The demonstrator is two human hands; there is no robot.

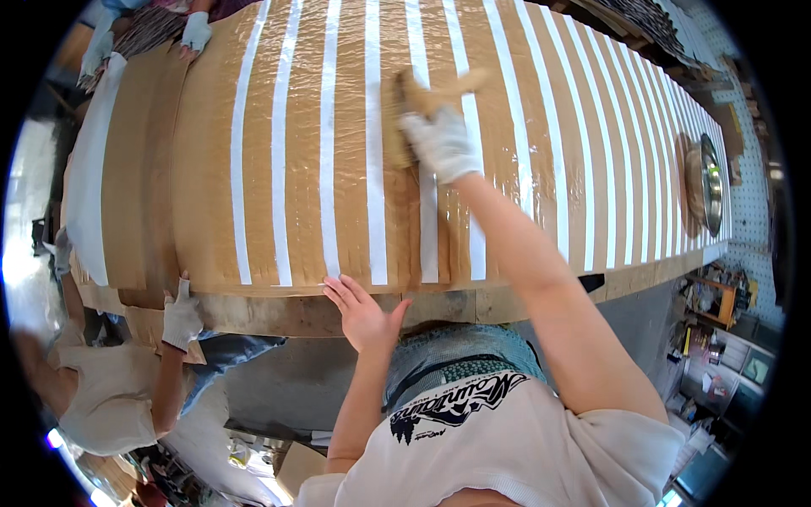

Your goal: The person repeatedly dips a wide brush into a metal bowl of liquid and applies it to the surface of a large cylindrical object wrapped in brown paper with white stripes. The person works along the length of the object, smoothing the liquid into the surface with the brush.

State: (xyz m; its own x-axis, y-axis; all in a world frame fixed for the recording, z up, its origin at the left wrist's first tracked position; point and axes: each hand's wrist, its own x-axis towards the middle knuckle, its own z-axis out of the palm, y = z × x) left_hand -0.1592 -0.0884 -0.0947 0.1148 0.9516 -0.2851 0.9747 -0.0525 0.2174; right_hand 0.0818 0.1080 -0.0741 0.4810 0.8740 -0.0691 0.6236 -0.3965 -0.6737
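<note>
A long table is covered by a brown, glossy wet-looking sheet (pixel 300 152) with white strips running across it. My right hand (pixel 443 145), in a white glove with bare fingertips, grips a wide brush (pixel 395 122) blurred by motion, over the middle of the sheet. The brush has a light wooden handle; whether its bristles touch the sheet I cannot tell. My left hand (pixel 369 319) is bare, fingers stretched and thumb apart, its fingertips at the sheet's near edge beside a white strip.
A shiny metal bowl (pixel 711 186) stands at the table's right end. At the left, a co-worker's gloved hand (pixel 181 319) is at the near edge, by a brown sheet (pixel 139 169). Another person's gloved hand (pixel 196 32) touches the far left. Shelves (pixel 731 359) with clutter stand right.
</note>
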